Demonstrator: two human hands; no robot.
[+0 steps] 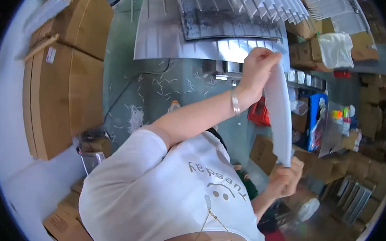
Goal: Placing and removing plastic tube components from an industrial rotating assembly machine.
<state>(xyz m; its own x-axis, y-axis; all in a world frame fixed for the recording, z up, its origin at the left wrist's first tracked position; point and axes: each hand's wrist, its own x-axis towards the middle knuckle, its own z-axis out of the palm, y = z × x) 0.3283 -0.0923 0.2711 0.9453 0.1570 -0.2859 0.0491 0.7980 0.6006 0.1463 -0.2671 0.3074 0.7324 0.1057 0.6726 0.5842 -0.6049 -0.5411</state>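
Observation:
A long white strip (280, 110) with a finely toothed edge stretches between my two hands, to the right of my body. Its upper end is pinched in my left hand (257, 73), near the table's front edge. Lower down, my right hand (285, 177) has its fingers curled round the other end. The strip bows slightly along its length. Beyond my left hand, a row of similar white pieces (270, 5) hangs over a dark, worn mat (227, 32) on the shiny metal tabletop (156, 41).
Tall cardboard boxes (55, 99) stand along the left wall. White scraps (135, 119) litter the green floor, where a dark cable (126, 87) runs. On the right are a red crate (259, 112), a blue bin (313, 121), open cartons (264, 153) and clear plastic bags (335, 49).

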